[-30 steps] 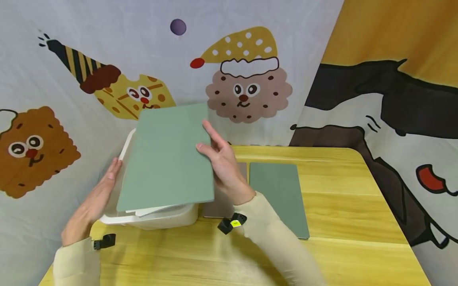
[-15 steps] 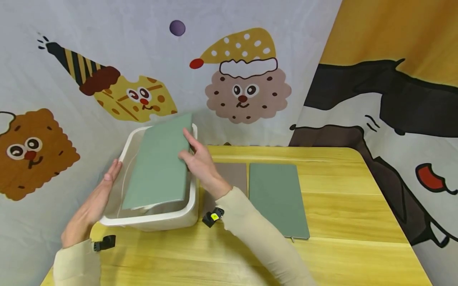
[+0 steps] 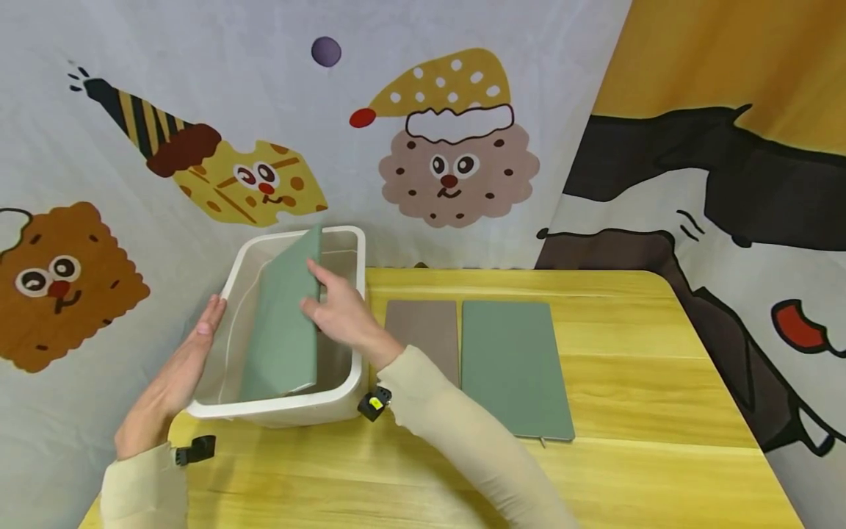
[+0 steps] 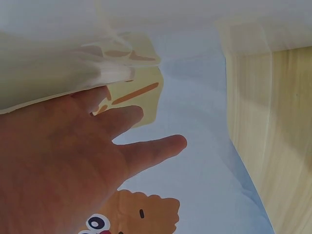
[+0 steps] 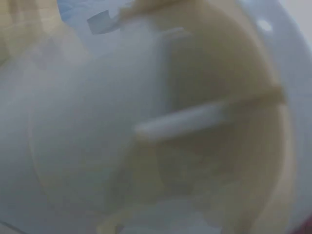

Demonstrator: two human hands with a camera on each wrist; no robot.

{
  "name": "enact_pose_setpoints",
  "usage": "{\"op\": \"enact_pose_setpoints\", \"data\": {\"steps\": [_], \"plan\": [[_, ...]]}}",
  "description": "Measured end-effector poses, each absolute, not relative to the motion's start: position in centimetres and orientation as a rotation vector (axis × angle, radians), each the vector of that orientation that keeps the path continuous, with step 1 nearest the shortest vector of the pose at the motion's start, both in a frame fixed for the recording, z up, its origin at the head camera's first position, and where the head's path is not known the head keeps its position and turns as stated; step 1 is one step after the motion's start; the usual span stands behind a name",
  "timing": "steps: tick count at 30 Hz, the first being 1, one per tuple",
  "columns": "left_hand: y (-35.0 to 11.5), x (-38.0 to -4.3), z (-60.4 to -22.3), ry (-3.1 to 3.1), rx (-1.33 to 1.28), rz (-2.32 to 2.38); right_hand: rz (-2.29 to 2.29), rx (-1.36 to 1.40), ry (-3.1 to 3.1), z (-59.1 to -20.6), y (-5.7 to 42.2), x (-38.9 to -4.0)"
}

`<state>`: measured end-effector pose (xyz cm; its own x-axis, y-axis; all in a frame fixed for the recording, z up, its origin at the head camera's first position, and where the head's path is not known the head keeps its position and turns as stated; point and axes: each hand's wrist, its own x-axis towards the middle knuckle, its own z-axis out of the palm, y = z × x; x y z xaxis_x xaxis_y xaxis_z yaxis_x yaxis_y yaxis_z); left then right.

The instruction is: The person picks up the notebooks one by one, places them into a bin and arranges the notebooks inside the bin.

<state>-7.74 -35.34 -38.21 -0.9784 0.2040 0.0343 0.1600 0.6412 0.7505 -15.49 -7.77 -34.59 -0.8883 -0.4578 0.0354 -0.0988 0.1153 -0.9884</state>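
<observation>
My right hand (image 3: 344,312) grips a green notebook (image 3: 280,330) by its right edge, thumb on the cover. The notebook stands steeply tilted, its lower part down inside a white plastic bin (image 3: 284,406). Against the bin's left side rests my left hand (image 3: 178,367), fingers stretched out along the outside near the rim. In the left wrist view, the straight fingers of the left hand (image 4: 73,151) lie by the bin's pale wall (image 4: 48,68). The right wrist view is badly blurred and shows mostly the bin's pale inside (image 5: 234,161).
Right of the bin, a grey-brown notebook (image 3: 423,330) and a second green notebook (image 3: 515,367) lie flat side by side on the wooden table (image 3: 648,382). The right forearm partly covers the brown one. A cloth printed with cartoon faces (image 3: 459,176) hangs behind the table.
My right hand has moved left and down with the green notebook, turning it from nearly flat above the bin to steep inside it. My left hand has stayed at the bin's side.
</observation>
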Motion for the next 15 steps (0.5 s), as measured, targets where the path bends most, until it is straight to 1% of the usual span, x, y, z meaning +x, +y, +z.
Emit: {"op": "enact_pose_setpoints", "data": {"steps": [10,15], "plan": [[-35.2,-7.8,-38.1,2.801,0.299,1.246,-1.727,-0.484,2.253,-34.9,-8.6,-16.0],[-35.2,-7.8,-38.0,2.809,0.300,1.239,-1.625,-0.507,2.300,-35.0,-9.0,-16.4]]}}
